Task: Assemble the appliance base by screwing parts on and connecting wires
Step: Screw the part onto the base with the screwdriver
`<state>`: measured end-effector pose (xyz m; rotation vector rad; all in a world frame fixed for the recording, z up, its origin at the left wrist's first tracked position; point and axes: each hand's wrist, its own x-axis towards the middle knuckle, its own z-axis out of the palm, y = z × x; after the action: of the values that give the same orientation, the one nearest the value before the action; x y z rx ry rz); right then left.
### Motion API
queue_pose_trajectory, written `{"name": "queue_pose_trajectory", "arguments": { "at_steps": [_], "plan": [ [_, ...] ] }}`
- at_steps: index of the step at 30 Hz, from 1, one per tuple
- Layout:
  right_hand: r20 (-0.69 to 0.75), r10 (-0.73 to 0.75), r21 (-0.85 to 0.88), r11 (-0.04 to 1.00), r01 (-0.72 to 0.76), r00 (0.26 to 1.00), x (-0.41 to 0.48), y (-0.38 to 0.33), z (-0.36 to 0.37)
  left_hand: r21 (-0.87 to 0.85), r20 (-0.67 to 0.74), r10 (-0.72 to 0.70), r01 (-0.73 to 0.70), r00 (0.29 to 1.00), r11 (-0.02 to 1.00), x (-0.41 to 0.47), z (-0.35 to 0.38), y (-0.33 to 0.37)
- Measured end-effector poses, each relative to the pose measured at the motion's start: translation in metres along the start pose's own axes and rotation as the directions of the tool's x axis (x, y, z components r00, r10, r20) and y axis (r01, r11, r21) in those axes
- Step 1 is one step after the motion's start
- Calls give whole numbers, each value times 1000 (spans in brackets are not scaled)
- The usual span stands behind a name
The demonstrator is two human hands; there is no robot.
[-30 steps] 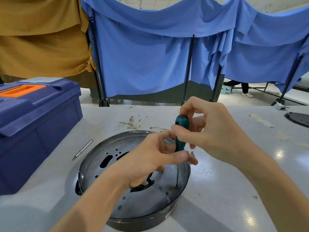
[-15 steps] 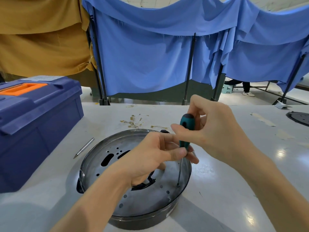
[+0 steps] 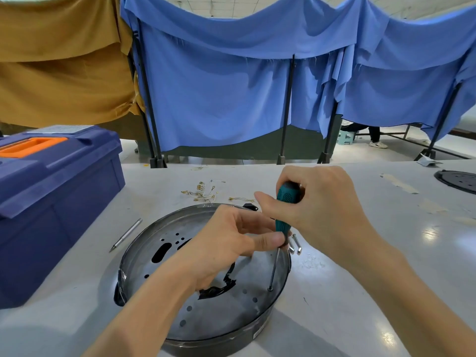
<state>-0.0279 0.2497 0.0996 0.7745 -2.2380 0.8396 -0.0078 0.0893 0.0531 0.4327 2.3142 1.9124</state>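
Head view of the work area. A round, shallow, dark metal appliance base (image 3: 219, 313) sits on the pale grey desk (image 3: 360, 292) at the lower centre of the view. Its perforated floor faces up, and a black irregular plastic part (image 3: 219, 288) lies near its middle.

The right hand (image 3: 316, 210) is wrapped around the top of a teal-handled, steel-shafted screwdriver (image 3: 283, 212). The tool stands nearly upright, leaning slightly, with its tip planted on the floor of the base at about 3 o'clock, close to the inner wall. The left hand (image 3: 226, 243) reaches across the base and pinches the lower end of the screwdriver handle; the thumb lies on the handle's near side and the fingers curl in behind it.

Two small silver bolts (image 3: 295, 244) lie on the desk just outside the rim at 2 o'clock. A cluster of thin wires with brass terminals (image 3: 203, 193) lies at 12 o'clock, near the rim. A slim silver pen-shaped rod (image 3: 126, 234) lies at 10 o'clock, between the base and a dark blue plastic toolbox with an orange handle (image 3: 59, 191). A black perforated disc (image 3: 458, 177) sits well apart at the desk's right edge. Blue cloth screens (image 3: 231, 86) and an ochre cloth (image 3: 51, 60) hang beyond the desk.
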Motion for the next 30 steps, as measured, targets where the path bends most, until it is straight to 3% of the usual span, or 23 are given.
{"name": "queue_pose_trajectory", "arguments": {
  "at_steps": [6, 12, 18, 22, 26, 28, 30],
  "plan": [
    [19, 32, -53, 998, -31, 999, 1, 3, -3, -17, 47, -62, 63, 997, 998, 0, 3, -3],
    [34, 8, -139, 990, -4, 999, 1, -4, -3, -8, 88, -35, 36, 995, 999, -1, 3, -1],
    [225, 25, 223, 972, -76, 974, 4, 4, -21, -23, 84, 2, 0, 996, 1000, -1, -1, -6],
    [173, 35, 164, 984, -63, 984, 5, 4, -13, -23, 94, 0, 2, 996, 1000, -1, 0, -4],
    [113, 36, -80, 996, -27, 993, 5, 1, -5, 16, 117, -7, 5, 993, 1000, -1, 3, -3],
    [158, 37, -65, 998, -27, 987, 4, 1, -10, 10, 121, -14, 13, 993, 1000, 0, 3, -3],
    [214, 17, 76, 997, -34, 977, 3, 1, -17, -9, 121, -11, 13, 993, 1000, -1, 1, -4]
  ]
}}
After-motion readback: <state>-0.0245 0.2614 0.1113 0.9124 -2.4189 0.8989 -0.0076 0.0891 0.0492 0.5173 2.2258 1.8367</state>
